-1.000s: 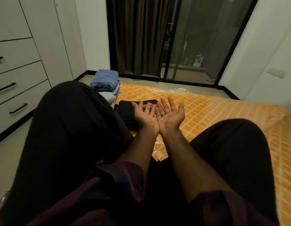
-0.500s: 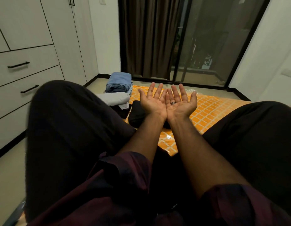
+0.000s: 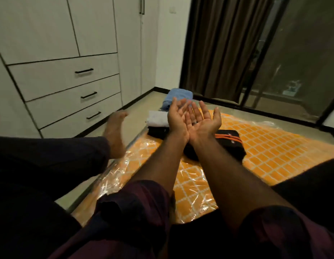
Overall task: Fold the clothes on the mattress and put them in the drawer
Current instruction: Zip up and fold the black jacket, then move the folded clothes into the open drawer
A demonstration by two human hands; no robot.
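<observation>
My left hand and my right hand are held up side by side, palms up, fingers straight, holding nothing. Behind them, on the orange patterned mattress, lies a folded black garment with orange stripes. At the mattress's far corner sit a folded blue garment, a folded white one and a black one beneath it. The white wardrobe on the left has three drawers with black handles, all closed.
My left leg stretches off the mattress over the floor, bare foot near the lowest drawer. My right leg lies at the right edge. A dark curtain and glass sliding door stand at the back.
My left knee has dropped and the leg has swung out to the left over the floor. The view has turned left toward the drawers. Both hands stay open, palms up.
</observation>
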